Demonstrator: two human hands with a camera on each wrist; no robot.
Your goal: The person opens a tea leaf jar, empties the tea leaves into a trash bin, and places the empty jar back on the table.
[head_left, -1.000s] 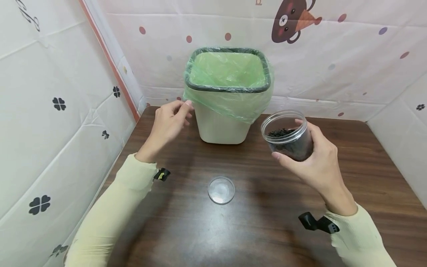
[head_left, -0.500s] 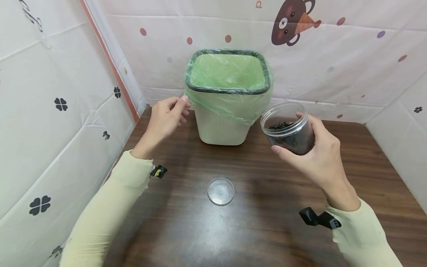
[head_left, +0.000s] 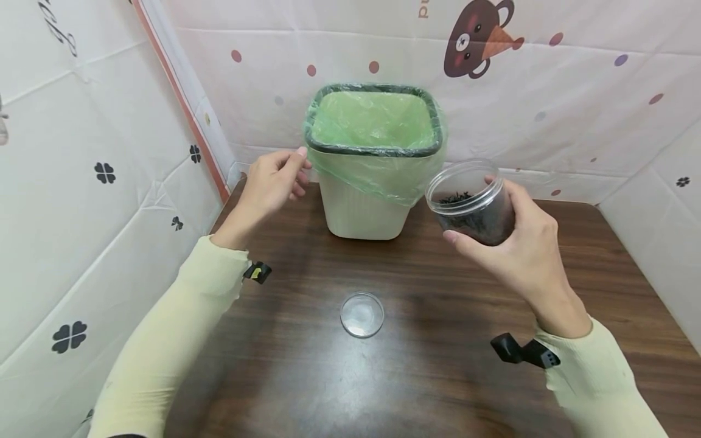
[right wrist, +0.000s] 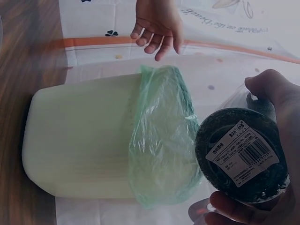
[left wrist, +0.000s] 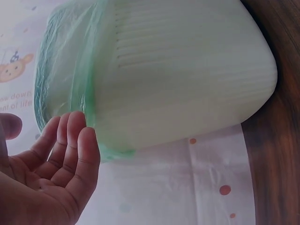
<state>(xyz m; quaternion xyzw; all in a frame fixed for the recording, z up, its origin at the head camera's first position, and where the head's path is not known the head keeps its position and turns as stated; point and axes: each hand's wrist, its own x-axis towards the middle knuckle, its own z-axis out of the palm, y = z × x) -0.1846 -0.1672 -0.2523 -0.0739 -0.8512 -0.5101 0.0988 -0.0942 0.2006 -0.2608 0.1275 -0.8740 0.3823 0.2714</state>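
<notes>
My right hand (head_left: 528, 249) grips a clear plastic jar (head_left: 484, 216) of dark, dry leaf-like bits. The jar has no lid on it and tilts toward the bin; a barcode label (right wrist: 243, 153) shows on its base in the right wrist view. A pale trash bin (head_left: 364, 213), lined with a green plastic bag (head_left: 378, 176), stands upright left of the jar. Beside the bin's left rim, my left hand (head_left: 271, 182) hovers with relaxed, loosely bent fingers and holds nothing. In the left wrist view its fingertips (left wrist: 76, 121) appear close to the bag; whether they touch it, I cannot tell.
A round clear lid (head_left: 362, 314) lies on the brown wooden table (head_left: 306, 365), in front of the bin. Patterned white sheeting (head_left: 263, 109) rises behind the table and along both sides.
My right hand has raised the jar slightly, still tilted. The left hand has shifted a little up and left beside the bin. The lid and the bin stay in place.
</notes>
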